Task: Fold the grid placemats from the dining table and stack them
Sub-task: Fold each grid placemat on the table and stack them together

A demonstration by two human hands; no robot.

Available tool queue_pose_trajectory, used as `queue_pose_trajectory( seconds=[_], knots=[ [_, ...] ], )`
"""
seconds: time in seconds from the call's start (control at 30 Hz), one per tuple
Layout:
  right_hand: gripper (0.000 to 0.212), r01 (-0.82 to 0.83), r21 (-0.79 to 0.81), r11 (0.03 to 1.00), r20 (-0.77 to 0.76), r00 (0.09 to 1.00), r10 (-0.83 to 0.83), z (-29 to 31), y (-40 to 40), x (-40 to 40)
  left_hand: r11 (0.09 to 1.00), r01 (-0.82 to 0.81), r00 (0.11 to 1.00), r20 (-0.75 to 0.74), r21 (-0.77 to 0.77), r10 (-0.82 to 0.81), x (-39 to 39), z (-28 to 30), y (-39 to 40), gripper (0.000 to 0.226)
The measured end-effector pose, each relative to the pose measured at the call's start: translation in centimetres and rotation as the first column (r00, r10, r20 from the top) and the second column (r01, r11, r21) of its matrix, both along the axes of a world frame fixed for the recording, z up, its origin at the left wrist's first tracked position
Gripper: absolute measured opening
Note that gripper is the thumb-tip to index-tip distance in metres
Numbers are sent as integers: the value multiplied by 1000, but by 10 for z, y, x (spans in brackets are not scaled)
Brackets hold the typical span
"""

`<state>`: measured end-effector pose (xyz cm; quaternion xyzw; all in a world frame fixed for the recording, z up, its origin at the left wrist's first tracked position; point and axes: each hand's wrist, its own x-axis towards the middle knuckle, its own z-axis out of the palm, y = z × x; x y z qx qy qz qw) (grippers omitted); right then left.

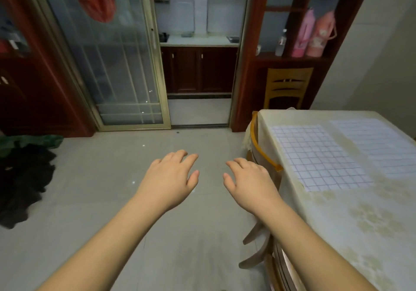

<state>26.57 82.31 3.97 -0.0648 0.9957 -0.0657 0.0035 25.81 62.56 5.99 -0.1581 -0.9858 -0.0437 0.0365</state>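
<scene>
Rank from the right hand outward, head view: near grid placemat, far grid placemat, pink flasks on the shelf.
From the right hand:
1. near grid placemat, just to its right on the dining table.
2. far grid placemat, further right, beyond the first.
3. pink flasks, on the shelf across the room.

The dining table stands to the right, with two grid placemats lying flat on it side by side: the nearer placemat toward the table's left edge, the farther placemat to its right. A chair is tucked against the table's left side and another chair stands behind the table's far end. The left hand and right hand hover over the floor left of the table, with a heap of clothing on the floor far left.
</scene>
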Motion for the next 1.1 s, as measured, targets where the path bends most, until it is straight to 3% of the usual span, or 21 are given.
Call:
queue_pose_trajectory(
  seconds=[0.3, 0.6, 1.1],
  knots=[
    [49, 114, -40, 993, -12, 993, -114, 1, 64, -132, 995, 97, 995, 1, -17, -97, -145, 6, 67, 50],
    [47, 259, -63, 964, 35, 966, -258, -10, 104, -211, 967, 254, 967, 28, 2, -253, -255, -11, 116, 51],
    [46, 609, -57, 791, 125, 790, -600, -18, 91, -336, 773, 630, 771, 60, 78, -634, -454, -42, 150, 48]
  ],
)
